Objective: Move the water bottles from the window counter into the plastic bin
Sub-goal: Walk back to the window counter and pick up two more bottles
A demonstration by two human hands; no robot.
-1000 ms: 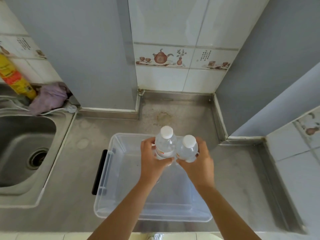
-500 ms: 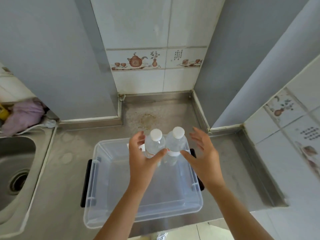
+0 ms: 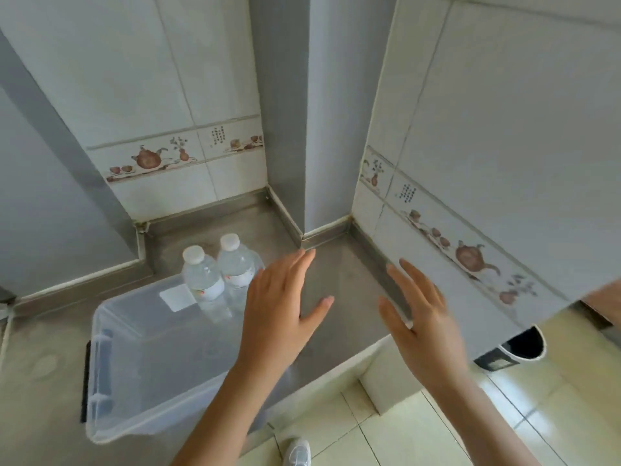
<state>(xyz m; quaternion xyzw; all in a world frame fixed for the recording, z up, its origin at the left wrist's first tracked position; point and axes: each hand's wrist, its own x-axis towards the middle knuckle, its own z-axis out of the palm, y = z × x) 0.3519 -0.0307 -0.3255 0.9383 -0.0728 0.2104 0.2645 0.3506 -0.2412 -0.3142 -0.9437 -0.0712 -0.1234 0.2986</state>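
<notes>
Bottles: two clear plastic water bottles with white caps, the left one (image 3: 202, 280) and the right one (image 3: 237, 266), stand upright and touching in the far right corner of the translucent rectangular plastic bin (image 3: 111, 334). The bin rests on the grey stainless-steel counter (image 3: 339, 274) and carries a black handle (image 3: 85, 381) on its left end. The left hand (image 3: 280, 312) hovers just right of the bottles, empty, fingers extended and loosely together, thumb apart. The right hand (image 3: 424, 326) hovers over the counter edge, empty, fingers extended and slightly spread. A white shoe (image 3: 297, 453) shows on the tiled floor below.
</notes>
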